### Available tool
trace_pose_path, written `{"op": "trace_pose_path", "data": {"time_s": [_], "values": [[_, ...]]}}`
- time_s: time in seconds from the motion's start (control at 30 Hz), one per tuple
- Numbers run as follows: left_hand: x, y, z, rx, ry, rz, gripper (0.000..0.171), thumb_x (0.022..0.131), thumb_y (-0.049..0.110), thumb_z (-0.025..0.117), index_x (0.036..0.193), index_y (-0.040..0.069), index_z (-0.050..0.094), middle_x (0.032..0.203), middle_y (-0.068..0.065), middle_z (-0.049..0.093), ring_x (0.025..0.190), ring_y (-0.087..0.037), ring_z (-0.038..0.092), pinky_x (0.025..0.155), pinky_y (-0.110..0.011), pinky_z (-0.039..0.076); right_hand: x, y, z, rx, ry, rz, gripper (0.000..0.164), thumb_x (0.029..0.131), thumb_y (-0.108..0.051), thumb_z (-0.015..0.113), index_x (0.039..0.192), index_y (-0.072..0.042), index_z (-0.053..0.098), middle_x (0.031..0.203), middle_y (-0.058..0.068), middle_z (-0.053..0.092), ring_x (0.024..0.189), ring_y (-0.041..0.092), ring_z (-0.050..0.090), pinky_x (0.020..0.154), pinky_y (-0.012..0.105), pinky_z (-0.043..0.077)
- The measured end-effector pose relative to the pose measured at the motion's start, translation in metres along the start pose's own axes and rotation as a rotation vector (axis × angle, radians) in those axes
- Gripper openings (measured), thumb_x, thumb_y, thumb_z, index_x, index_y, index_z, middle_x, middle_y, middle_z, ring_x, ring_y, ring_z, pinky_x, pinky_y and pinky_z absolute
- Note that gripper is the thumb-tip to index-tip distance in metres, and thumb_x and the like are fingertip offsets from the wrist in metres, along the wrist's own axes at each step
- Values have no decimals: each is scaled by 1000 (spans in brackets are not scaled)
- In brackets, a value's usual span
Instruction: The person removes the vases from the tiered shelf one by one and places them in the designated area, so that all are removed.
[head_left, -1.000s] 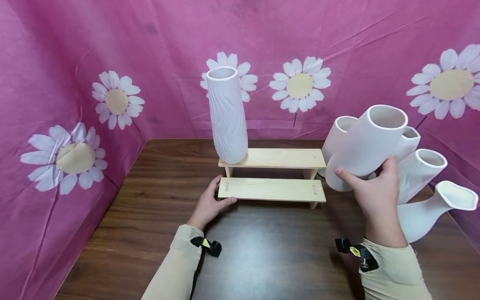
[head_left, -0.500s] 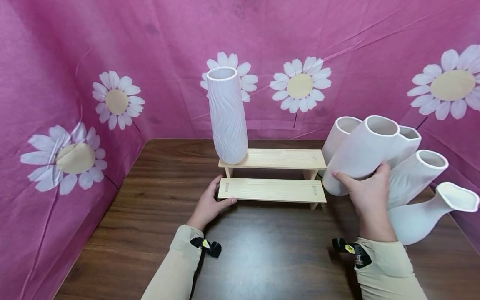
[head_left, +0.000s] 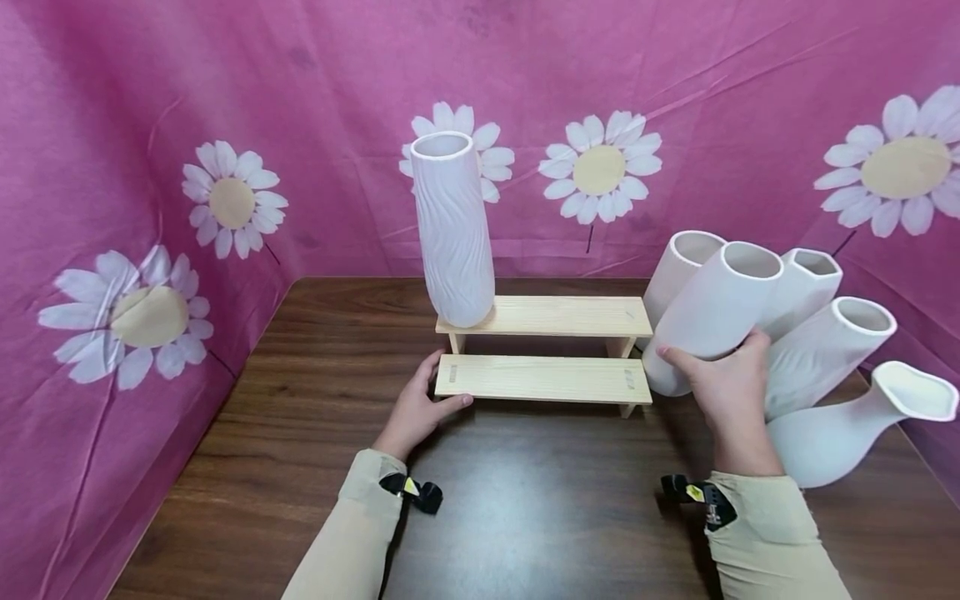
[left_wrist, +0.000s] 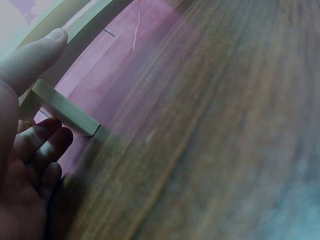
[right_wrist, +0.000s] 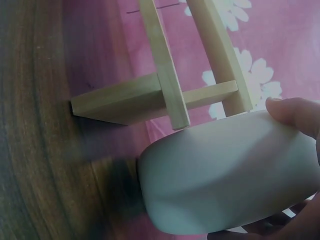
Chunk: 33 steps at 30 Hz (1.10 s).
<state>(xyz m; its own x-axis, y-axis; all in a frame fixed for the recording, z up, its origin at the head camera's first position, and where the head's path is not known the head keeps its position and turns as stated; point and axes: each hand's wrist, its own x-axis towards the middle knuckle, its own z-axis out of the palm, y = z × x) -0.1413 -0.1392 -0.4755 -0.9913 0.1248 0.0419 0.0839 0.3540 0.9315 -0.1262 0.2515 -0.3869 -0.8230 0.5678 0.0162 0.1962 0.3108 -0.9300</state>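
My left hand point(head_left: 422, 407) grips the left end of a two-step wooden stand point(head_left: 543, 379), the thumb along the front edge of the lower step. In the left wrist view, its fingers point(left_wrist: 52, 142) curl near the stand's leg. My right hand point(head_left: 731, 392) holds a smooth white vase point(head_left: 712, 304) low on its body, close by the stand's right end. The right wrist view shows the vase's base point(right_wrist: 165, 190) low beside the stand, the thumb and fingers on either side of its body. A tall wavy-ribbed white vase point(head_left: 453, 233) stands on the upper step's left end.
Several white vases cluster at the right: a cylindrical one point(head_left: 663, 275) behind, an angular-rimmed one point(head_left: 802, 287), a ribbed one point(head_left: 821, 358) and a flared-neck one point(head_left: 817, 446). The brown wooden table point(head_left: 510, 500) meets a pink flowered cloth point(head_left: 337, 125) behind.
My right hand has lowered the smooth vase and brought it slightly left, uncovering more of the angular-rimmed vase. The left hand and the stand have stayed put.
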Motion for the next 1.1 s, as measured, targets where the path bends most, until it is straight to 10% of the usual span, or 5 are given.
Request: {"op": "trace_pose_path", "data": {"time_s": [1.1], "values": [[0, 2, 0, -13, -4, -2, 92, 79, 21, 88, 154, 9, 36, 133, -12, 63, 120, -24, 57, 104, -45, 39, 7, 16, 3, -34, -34, -24, 107, 73, -22, 90, 152, -7, 20, 150, 14, 38, 134, 28, 39, 114, 40, 30]]}}
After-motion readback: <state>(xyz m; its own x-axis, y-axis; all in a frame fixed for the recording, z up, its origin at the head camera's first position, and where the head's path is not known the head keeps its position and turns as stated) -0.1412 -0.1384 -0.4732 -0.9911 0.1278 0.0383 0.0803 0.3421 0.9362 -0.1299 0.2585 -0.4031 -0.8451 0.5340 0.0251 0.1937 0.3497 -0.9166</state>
